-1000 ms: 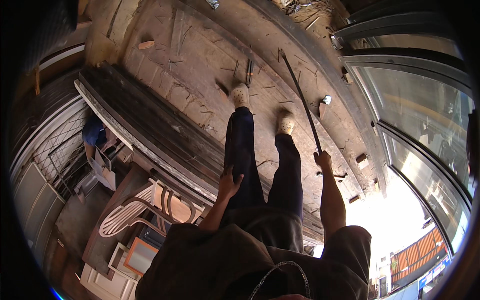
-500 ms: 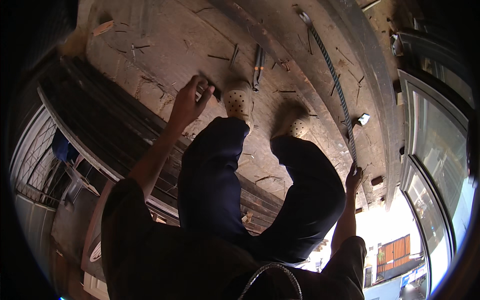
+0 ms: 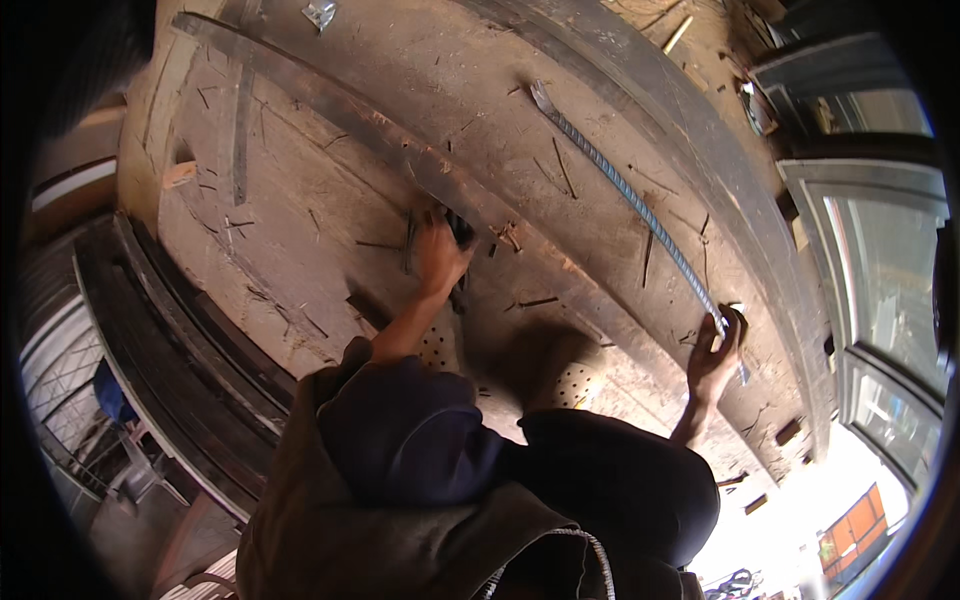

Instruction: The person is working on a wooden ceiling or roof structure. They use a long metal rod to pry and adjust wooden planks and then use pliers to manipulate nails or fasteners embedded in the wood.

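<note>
Head camera, from the left: a stack of long dark boards (image 3: 180, 335) runs along the floor (image 3: 300, 225), with an orange-tan chip (image 3: 180, 176) near its far end. Next, a light perforated left shoe (image 3: 436, 348) shows just beside the left forearm. Ahead of that shoe, the left hand (image 3: 440, 256) reaches down to the floor, fingers curled over a dark tool (image 3: 461, 230) that is mostly covered; whether they are clenched on it, I cannot tell. A long plank (image 3: 570, 275) lies diagonally between the hands, the right shoe (image 3: 577, 384) on its near side. Beyond the plank, a ridged metal bar (image 3: 640, 204) slants from its claw-like far tip to the right hand (image 3: 716, 355). Thumb and fingers sit on either side of its near end; how firmly they grasp it cannot be told. Glass-paned frames (image 3: 885, 240) stand farthest right.
</note>
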The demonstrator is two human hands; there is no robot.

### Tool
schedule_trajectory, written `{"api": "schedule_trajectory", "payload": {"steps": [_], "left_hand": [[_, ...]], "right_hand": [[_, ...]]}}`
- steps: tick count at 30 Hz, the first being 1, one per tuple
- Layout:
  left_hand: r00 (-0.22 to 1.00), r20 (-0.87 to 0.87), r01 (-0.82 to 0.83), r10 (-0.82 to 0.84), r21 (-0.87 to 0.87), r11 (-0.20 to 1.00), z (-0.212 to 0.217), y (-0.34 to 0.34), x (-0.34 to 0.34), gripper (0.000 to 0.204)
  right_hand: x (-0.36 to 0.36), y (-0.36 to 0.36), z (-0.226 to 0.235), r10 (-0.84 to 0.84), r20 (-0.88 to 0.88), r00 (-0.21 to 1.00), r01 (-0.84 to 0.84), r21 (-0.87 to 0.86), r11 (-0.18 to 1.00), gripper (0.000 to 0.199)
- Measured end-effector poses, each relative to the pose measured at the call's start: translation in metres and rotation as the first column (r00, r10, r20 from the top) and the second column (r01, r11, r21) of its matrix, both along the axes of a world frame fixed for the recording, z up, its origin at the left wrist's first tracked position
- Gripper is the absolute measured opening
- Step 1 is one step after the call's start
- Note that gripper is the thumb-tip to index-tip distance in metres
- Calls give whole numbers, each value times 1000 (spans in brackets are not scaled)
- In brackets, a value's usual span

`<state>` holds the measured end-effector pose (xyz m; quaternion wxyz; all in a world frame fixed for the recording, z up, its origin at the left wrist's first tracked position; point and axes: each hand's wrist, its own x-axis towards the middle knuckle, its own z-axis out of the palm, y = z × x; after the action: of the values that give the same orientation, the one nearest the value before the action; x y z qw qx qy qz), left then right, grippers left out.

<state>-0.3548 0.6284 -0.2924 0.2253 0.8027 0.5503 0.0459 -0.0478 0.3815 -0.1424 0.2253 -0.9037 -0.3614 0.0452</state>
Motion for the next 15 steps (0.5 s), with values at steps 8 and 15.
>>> {"api": "schedule_trajectory", "payload": {"steps": [8, 15], "left_hand": [[510, 461, -464, 726, -563, 684, 15, -18, -24, 40], [176, 811, -262, 557, -507, 821, 63, -50, -37, 29]], "right_hand": [[-79, 4, 4, 125, -308, 943, -69, 186, 980, 16], [-104, 24, 8, 323, -417, 849, -237, 247, 940, 12]]}}
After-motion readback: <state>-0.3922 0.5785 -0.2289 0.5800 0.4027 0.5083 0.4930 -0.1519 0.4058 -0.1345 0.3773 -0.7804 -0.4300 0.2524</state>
